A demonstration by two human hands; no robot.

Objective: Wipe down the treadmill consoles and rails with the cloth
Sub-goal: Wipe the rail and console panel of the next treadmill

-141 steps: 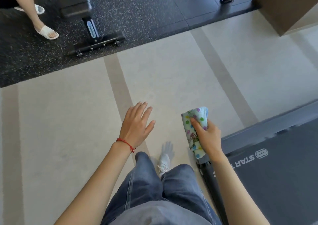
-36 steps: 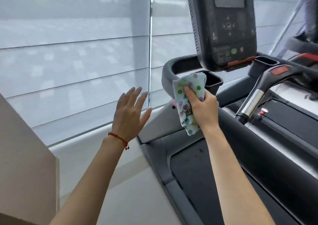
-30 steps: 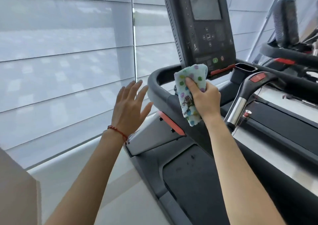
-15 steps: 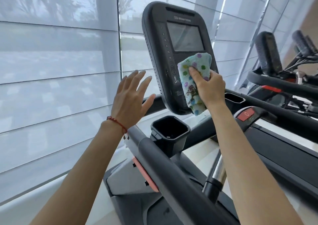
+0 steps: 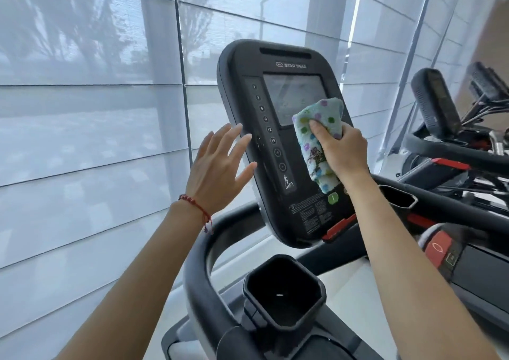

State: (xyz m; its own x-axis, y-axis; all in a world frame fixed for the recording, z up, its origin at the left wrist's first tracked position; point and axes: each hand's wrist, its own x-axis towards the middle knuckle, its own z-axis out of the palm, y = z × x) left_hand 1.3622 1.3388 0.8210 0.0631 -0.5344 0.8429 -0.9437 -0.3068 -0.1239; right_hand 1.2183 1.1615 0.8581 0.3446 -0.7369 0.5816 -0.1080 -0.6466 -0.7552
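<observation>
One console (image 5: 278, 139) is getting attention right now, and judging by how things lie, the job looks closer to its start than its end. The person's right hand (image 5: 341, 153) has its grip pinched around a folded, dotted cloth (image 5: 316, 139), thumb on the front of the bundle and the other fingers wrapped behind, pressing it flat against the lower right part of the console face, where it covers the bottom corner of the screen (image 5: 294, 98) and the panel just below. The left hand (image 5: 217, 167) hangs empty with its fingers spread wide, hovering just beside the console's left edge; whether the fingertips touch the casing I cannot tell. The column of number buttons (image 5: 265, 120) on the left side of the panel is bare of cloth, and nothing shows whether it has been wiped. I'd say the top edge, the button strip and the label area near the green button (image 5: 333, 198) all remain to be covered on this console. Below, the curved black rail (image 5: 201, 277) and the cup holder (image 5: 283, 290) sit with no cloth near them. Off to the right, well apart, another machine's console (image 5: 433, 103) and its rail (image 5: 454, 153) stand waiting, so a good share of the wiping seems left to do.
</observation>
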